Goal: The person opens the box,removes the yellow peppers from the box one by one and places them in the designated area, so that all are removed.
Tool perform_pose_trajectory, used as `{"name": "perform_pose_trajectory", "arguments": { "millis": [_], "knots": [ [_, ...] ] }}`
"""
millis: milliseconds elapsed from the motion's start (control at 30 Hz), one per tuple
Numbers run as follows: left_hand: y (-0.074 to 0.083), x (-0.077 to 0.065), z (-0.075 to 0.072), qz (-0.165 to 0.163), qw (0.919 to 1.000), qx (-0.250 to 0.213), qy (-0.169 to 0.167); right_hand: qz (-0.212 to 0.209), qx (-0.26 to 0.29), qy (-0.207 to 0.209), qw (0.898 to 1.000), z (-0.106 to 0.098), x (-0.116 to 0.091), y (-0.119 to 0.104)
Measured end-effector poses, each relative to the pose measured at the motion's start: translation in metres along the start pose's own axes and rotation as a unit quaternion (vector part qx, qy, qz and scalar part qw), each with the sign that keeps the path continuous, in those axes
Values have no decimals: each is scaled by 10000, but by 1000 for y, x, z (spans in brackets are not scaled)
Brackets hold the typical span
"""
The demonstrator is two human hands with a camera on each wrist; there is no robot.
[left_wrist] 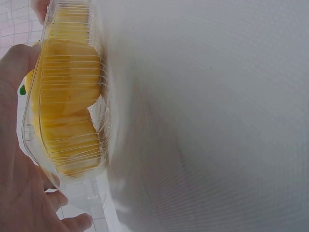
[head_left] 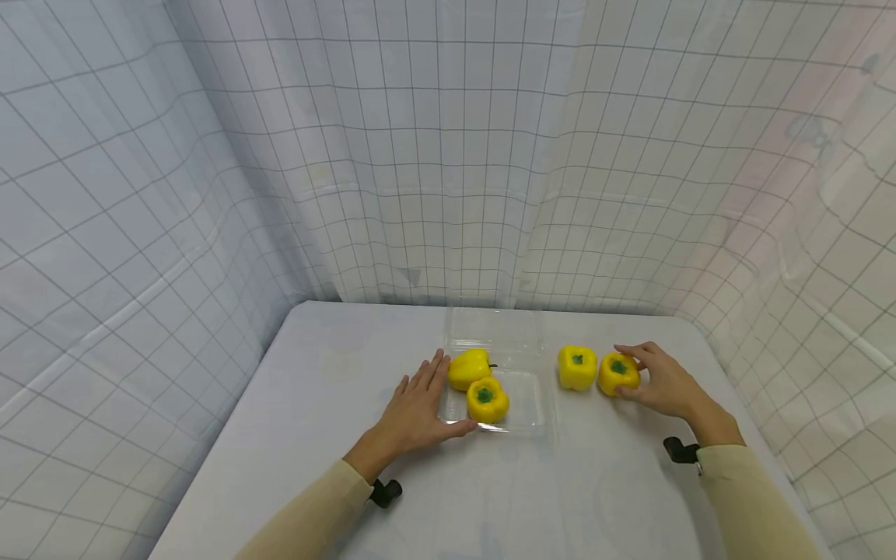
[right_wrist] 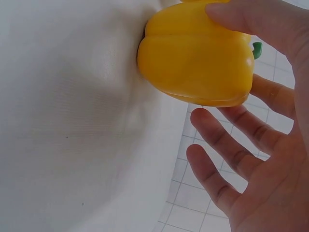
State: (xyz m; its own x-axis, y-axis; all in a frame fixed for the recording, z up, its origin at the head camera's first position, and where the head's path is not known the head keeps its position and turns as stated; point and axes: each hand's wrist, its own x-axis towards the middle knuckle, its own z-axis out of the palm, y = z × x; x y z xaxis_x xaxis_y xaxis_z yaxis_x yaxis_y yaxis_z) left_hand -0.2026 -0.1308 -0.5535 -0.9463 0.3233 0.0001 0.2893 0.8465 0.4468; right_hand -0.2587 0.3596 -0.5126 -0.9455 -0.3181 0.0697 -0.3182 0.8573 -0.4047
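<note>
My left hand (head_left: pixel 414 412) lies against the left side of a clear plastic clamshell box (head_left: pixel 526 397), fingers straight and spread, thumb along the front rim. Inside the box's left half are two yellow bell peppers, one on its side (head_left: pixel 467 369) and one stem up (head_left: pixel 488 400). Through the ribbed wall (left_wrist: pixel 72 106), the left wrist view shows their yellow sides. My right hand (head_left: pixel 663 381) holds another yellow bell pepper (head_left: pixel 616 375) between thumb and forefinger; its other fingers stand away from it in the right wrist view. This pepper (right_wrist: pixel 198 53) sits upright on the table.
One more yellow bell pepper (head_left: pixel 577 368) stands upright between the box and the right hand's pepper. The box's clear lid (head_left: pixel 494 327) lies folded back behind its base. White grid-patterned curtains (head_left: pixel 427 155) enclose the white table (head_left: pixel 336 350) at the back and sides.
</note>
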Motion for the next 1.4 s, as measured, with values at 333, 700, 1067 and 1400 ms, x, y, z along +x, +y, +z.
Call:
{"name": "perform_pose_trajectory", "arguments": {
  "millis": [333,700,1067,1400],
  "knots": [
    [0,0,0,14,10000,-4,7,-21,-39,-46,10000,0,0,1],
    [1,-1,0,-23,10000,-1,2,51,-34,-98,9999,-2,-1,-2],
    [2,-2,-1,-45,10000,-2,-14,-52,-141,75,9999,-5,-1,-9],
    [3,-1,-1,-50,10000,3,-21,-206,-133,221,9995,-9,-3,-16]
  ]
}}
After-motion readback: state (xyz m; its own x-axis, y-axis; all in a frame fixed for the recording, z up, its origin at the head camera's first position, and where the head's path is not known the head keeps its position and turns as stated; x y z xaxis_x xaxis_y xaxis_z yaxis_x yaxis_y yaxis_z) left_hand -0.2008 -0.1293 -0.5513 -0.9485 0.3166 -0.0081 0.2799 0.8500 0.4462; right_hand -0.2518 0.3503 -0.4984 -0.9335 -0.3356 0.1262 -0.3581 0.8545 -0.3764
